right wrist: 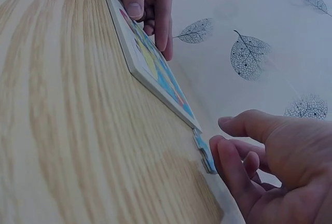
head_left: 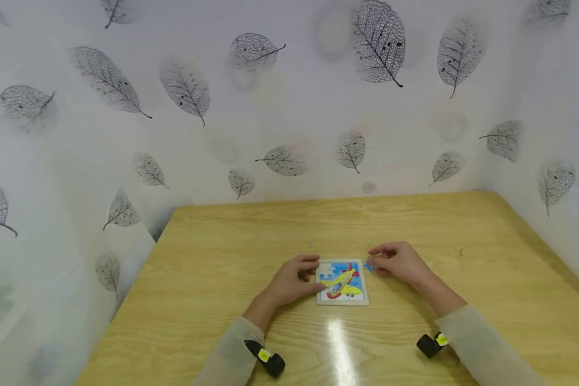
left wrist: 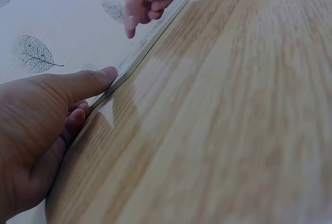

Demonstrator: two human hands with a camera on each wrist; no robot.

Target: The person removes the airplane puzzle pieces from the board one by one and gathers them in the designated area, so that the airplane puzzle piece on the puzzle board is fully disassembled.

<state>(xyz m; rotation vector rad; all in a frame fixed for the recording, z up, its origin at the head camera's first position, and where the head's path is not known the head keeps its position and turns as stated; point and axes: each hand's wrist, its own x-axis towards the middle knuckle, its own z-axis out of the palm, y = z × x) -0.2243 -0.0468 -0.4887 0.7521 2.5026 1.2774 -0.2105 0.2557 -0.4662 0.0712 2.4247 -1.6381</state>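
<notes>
A small square jigsaw puzzle (head_left: 343, 296) in a pale frame lies on the table, its picture a yellow airplane with red parts on blue sky. My left hand (head_left: 295, 280) holds its left side, the thumb on the frame's edge and the other fingers bent along the far left corner. A pale patch shows in the picture's upper left. Just right of the frame lies a loose blue puzzle piece (right wrist: 205, 154) on the table. My right hand (head_left: 399, 261) is at this piece, index fingertip right beside it; the thumb stands apart from the index finger in the right wrist view.
The wooden table (head_left: 222, 230) reaches back to a pale wall covering (head_left: 289, 107) printed with grey leaves. A black wrist camera (head_left: 272, 364) is strapped to the left sleeve, another camera (head_left: 429, 346) to the right one. Light reflects off the tabletop in front of the puzzle.
</notes>
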